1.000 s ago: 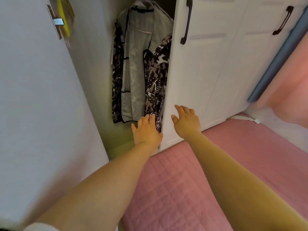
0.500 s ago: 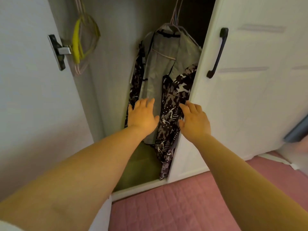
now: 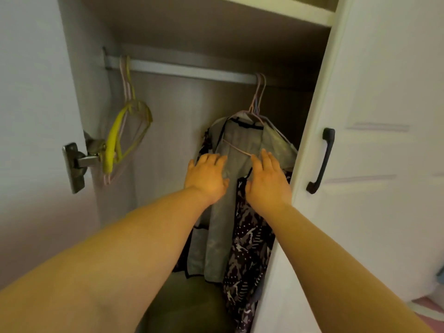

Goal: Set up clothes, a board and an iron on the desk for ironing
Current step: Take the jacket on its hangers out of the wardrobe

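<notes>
Grey shirt point(image 3: 237, 164) with dark trim hangs on a pink hanger point(image 3: 258, 97) from the rail point(image 3: 192, 70) inside an open wardrobe, over toward the right side. Both hands are up at chest height of it, fingers straight and spread, not gripping anything. Left hand point(image 3: 206, 177) lies flat on the grey fabric; right hand point(image 3: 268, 181) sits just beside it, over the shirt front where a dark patterned top point(image 3: 249, 239) starts. Can't tell if the right one actually touches the cloth. Yellow hanger point(image 3: 125, 133) dangles empty at the left end of the rail. White door point(image 3: 384, 164) with a black handle point(image 3: 322, 161) stands on the right.
</notes>
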